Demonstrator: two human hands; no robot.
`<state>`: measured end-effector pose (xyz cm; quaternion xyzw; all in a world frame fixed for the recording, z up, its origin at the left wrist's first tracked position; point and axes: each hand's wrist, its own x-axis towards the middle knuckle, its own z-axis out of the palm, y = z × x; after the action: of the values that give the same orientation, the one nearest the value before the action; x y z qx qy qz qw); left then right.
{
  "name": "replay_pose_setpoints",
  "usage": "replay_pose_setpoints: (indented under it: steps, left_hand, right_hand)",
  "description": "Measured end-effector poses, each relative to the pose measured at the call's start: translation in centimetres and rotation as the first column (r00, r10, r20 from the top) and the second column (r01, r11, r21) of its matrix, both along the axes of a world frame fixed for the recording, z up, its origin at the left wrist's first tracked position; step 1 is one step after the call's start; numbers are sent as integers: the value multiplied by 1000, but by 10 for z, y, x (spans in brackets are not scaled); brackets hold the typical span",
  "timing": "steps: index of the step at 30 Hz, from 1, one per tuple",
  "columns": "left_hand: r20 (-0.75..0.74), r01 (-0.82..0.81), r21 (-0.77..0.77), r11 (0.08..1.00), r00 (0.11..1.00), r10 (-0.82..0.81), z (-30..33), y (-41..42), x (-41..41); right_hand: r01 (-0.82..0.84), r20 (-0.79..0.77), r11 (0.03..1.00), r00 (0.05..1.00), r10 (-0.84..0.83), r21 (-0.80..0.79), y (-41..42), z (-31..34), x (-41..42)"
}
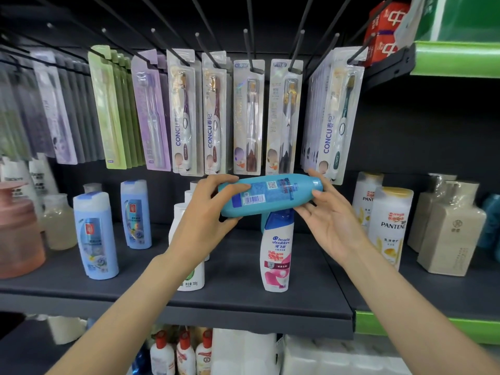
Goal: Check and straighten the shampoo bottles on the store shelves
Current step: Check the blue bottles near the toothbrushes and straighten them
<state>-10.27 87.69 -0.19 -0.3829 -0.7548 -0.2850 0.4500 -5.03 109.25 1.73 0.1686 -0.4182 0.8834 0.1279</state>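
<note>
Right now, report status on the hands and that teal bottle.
Left hand grips teal bottle at its base; right hand fingertips steady the cap end. Bottle held sideways, barcode up, off the shelf. Head & Shoulders bottle stands directly below.

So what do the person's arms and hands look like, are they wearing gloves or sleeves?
No gloves and no sleeves in view. Both forearms are bare from the bottom edge of the picture up to the wrists. The left hand and the right hand are bare too, with no watch, bracelet or ring that I can see. The nails look short and unpainted.
</note>
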Motion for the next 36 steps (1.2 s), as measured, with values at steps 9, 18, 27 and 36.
replay_pose_setpoints:
  steps: [9,18,27,36]
  left_hand:
    - [99,67,58,996,992,-73,-2,8,-1]
    - [514,335,362,870,706,-486,9,26,6]
    - [612,157,488,859,640,-465,2,50,-28]
    - [739,195,298,935,573,-355,-24,48,-31]
  right_hand:
    - [27,11,1000,1000,-27,6,5,2,-4]
    - [67,-100,985,994,-51,161,5,13,-11]
    - [479,-288,832,869,-402,281,1,21,-22]
    - [671,-422,383,716,-556,634,23,-8,-41]
